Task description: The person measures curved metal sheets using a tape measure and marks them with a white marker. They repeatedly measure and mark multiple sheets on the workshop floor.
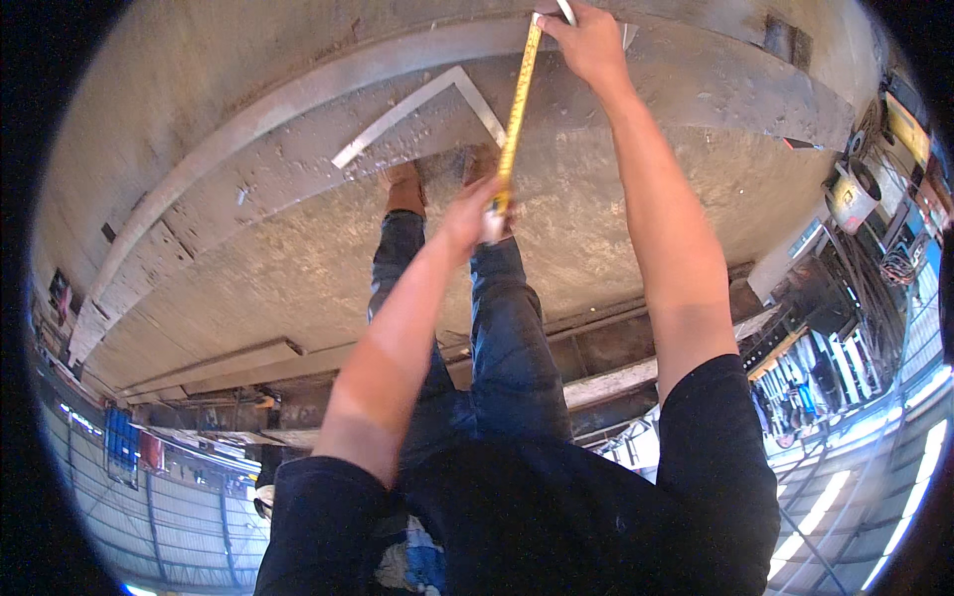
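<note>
L-shaped metal square (402,114), lying flat; blurred left hand (467,219), gripping the partly hidden case of the tape measure (519,109), extended to the right hand (593,50), pinching its end and a cropped, indistinct pale rod (567,12).

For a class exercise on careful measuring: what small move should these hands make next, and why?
I'd probably steady the left hand before reading anything: the tape case it holds looks blurred, while the yellow tape runs straight to the right hand at its far end. A still case should make the reading more trustworthy.
</note>
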`<move>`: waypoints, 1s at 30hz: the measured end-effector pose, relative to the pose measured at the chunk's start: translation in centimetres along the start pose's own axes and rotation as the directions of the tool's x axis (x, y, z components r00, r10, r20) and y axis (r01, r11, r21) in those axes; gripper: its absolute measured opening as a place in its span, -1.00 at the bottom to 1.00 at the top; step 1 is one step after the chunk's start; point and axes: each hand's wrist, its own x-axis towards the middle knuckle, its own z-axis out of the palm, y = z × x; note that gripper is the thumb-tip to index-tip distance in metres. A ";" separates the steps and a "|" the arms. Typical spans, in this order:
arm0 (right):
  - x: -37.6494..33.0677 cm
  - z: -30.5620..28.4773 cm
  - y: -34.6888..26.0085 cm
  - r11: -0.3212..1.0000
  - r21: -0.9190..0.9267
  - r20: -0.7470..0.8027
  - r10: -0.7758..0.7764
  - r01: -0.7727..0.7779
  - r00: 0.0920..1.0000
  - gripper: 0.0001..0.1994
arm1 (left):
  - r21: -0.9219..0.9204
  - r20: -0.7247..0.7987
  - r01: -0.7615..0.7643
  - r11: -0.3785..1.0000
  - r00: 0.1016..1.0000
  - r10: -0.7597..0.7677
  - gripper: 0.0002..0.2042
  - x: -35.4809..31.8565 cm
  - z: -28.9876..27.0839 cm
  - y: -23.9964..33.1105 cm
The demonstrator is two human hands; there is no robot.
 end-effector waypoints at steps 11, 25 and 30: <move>0.1 2.2 0.4 0.844 -0.350 0.124 -0.389 0.407 0.913 -0.71 | -0.053 -0.184 -0.032 0.998 0.983 0.022 -0.68 8.2 8.5 1.7; -0.3 1.0 0.5 0.967 -0.124 0.040 -0.217 0.221 0.975 -0.75 | 0.260 -0.217 -0.209 0.943 0.939 0.268 -0.66 6.2 6.1 1.1; -3.6 -2.8 6.6 0.644 0.698 0.024 0.416 -0.313 0.909 -0.70 | 0.883 -0.177 -0.150 0.446 0.772 0.610 -0.46 -1.2 4.0 8.0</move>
